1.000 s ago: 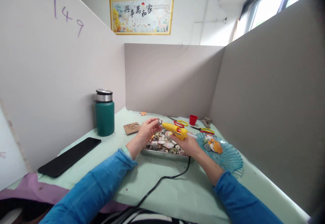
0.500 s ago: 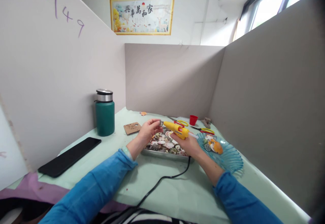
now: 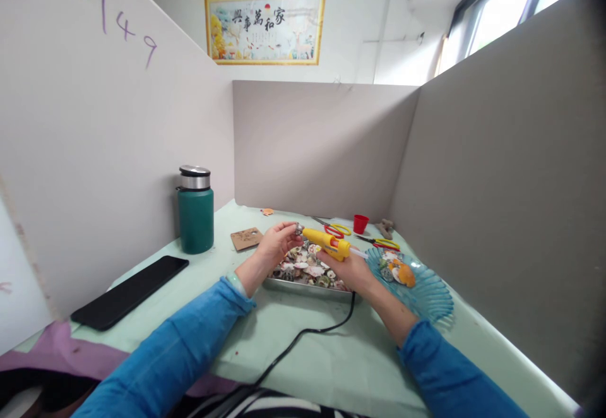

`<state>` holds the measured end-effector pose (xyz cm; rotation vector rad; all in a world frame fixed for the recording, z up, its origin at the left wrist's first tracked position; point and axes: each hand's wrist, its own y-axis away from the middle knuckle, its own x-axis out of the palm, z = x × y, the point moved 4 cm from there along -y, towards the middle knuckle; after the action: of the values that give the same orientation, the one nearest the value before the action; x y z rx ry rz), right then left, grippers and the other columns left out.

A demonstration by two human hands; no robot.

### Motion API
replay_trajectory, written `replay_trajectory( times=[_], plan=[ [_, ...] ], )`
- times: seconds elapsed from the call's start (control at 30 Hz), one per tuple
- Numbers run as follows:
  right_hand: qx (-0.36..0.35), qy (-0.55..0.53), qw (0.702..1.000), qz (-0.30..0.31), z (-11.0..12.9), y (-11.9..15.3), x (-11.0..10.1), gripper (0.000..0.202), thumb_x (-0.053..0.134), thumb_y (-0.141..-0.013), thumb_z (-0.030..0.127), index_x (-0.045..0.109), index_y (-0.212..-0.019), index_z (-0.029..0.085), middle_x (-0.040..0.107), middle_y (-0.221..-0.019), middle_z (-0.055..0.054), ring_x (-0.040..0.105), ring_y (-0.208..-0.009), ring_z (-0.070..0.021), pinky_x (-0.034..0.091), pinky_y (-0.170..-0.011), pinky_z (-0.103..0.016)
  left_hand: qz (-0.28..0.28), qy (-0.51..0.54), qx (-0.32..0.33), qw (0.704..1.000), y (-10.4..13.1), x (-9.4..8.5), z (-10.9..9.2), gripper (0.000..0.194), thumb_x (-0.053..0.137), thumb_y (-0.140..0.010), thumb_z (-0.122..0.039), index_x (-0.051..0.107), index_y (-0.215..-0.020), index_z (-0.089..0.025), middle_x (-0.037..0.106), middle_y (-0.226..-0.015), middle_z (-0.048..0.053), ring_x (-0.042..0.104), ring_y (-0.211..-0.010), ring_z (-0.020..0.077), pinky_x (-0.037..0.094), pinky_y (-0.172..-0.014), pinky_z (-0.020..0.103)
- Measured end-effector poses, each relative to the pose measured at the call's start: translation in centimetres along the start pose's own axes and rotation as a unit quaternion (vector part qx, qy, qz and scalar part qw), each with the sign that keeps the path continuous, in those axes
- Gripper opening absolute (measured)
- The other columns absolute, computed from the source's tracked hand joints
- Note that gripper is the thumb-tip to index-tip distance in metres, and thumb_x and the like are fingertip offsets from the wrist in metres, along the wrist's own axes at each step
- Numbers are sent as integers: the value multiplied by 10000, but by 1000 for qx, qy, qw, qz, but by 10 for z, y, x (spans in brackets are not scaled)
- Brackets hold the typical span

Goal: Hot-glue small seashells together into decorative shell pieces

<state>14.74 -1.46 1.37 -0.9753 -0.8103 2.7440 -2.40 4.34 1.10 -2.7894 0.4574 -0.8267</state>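
A yellow hot glue gun (image 3: pixel 327 242) is gripped in my right hand (image 3: pixel 353 269), a pale glue stick jutting from its back end and a black cord (image 3: pixel 303 333) trailing toward me. Its nozzle points left and meets a small greyish shell (image 3: pixel 298 229), pinched between the fingertips of my left hand (image 3: pixel 277 244). Whether the nozzle touches the shell or stops just short, I cannot tell. Beneath both hands stands a metal tray (image 3: pixel 307 288) heaped with mixed seashells (image 3: pixel 310 269).
On the right, a blue scalloped glass plate (image 3: pixel 433 298) bears several shells. Behind are two pairs of scissors (image 3: pixel 338 229) (image 3: pixel 381 242) and a red cup (image 3: pixel 360 223). A brown card (image 3: pixel 246 239), green bottle (image 3: pixel 196 219) and black phone (image 3: pixel 130 293) lie left. Grey panels enclose the table.
The glue gun has shifted very slightly left, its nozzle closer to the shell. The shell appears turned a little in my left fingertips. Everything else stays put.
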Motion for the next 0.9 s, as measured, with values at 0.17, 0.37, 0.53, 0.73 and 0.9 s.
replay_trajectory(
  times=[0.17, 0.37, 0.53, 0.73, 0.9],
  plan=[
    [-23, -4, 1000, 9, 2, 0, 1, 288, 561, -715, 441, 636, -743, 165, 618, -650, -6, 539, -590, -137, 412, -534, -218, 11, 7, -2, 1000, -2, -1, 1, 193, 677, -685, -154, 601, -855, -103, 642, -786, 64, 616, -627, 120, 513, -635, 258],
    [-3, -5, 1000, -3, -1, 0, 0, 301, 550, -721, 457, 629, -708, 167, 583, -571, 11, 509, -519, -117, 382, -482, -208, 0, 8, -11, 1000, 2, 2, -1, 182, 669, -689, -144, 592, -849, -104, 633, -746, 50, 604, -575, 109, 514, -610, 255],
    [21, -25, 999, 12, 1, 3, 0, 369, 507, -752, 502, 590, -609, 172, 503, -427, 24, 476, -429, -107, 374, -450, -208, 6, 9, -14, 1000, 2, 2, 0, 170, 665, -692, -136, 591, -841, -106, 621, -718, 40, 600, -567, 108, 515, -603, 253],
    [29, -11, 1000, 6, 2, 3, -1, 346, 521, -736, 496, 591, -602, 186, 496, -404, 34, 463, -396, -101, 357, -416, -200, 0, 6, -26, 1000, 2, 3, 1, 158, 657, -701, -140, 593, -843, -111, 621, -708, 40, 597, -553, 106, 514, -593, 251],
    [16, -4, 1000, 6, 2, 3, 0, 342, 521, -737, 493, 586, -606, 184, 475, -393, 37, 468, -407, -111, 356, -422, -209, -9, 1, -18, 1000, 3, 2, -1, 164, 664, -693, -139, 584, -834, -111, 623, -716, 42, 599, -551, 107, 514, -583, 250]
  ],
)
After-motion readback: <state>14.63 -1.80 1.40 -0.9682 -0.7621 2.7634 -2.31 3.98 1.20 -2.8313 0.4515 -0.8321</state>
